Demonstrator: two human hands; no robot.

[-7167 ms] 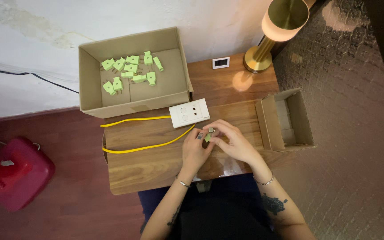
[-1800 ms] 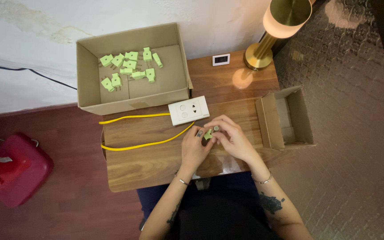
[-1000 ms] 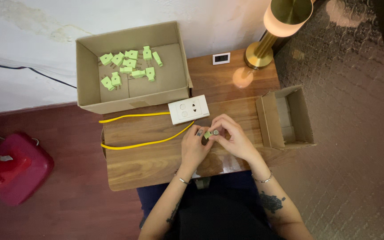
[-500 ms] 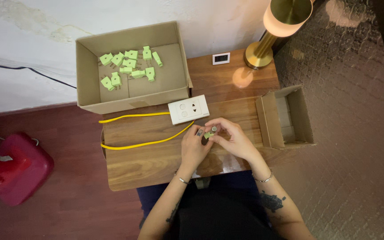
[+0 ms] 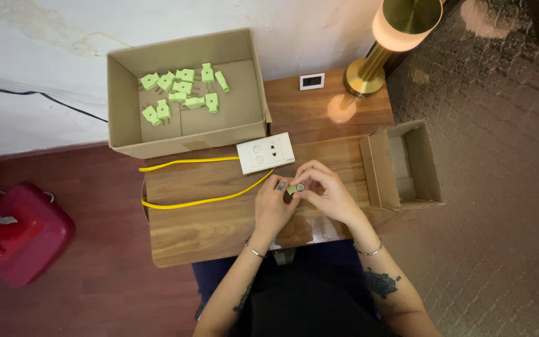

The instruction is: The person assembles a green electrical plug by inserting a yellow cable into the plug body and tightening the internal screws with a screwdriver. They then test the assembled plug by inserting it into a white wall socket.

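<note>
Currently I see left hand and right hand pinched together on a small pale-green plastic plug over the wooden table's near edge, below the white socket plate. Best to brace wrists on the table, fingertips firm.

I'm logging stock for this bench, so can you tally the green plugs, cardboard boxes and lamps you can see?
Green plugs in the big box: 10
Green plug between left hand and right hand: 1
Cardboard boxes, counting the small box: 2
Lamp: 1
Total: 14
</note>
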